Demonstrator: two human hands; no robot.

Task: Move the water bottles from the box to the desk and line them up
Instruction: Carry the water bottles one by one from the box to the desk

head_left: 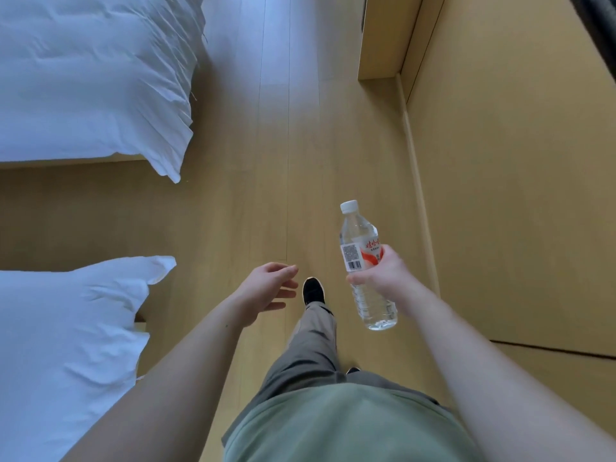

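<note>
My right hand (386, 276) grips a clear water bottle (360, 241) around its middle, over the white and red label. The bottle has a white cap and tilts slightly, cap pointing away from me, held above the wooden floor. My left hand (266, 288) hangs in front of me with relaxed, spread fingers and holds nothing. Neither the box nor the desk is in view.
Two beds with white bedding (83, 78) (66, 345) stand on the left with a gap between them. A wooden wall panel (516, 161) runs along the right. A strip of wooden floor (283, 145) leads ahead between them. My black shoe (313, 290) steps forward.
</note>
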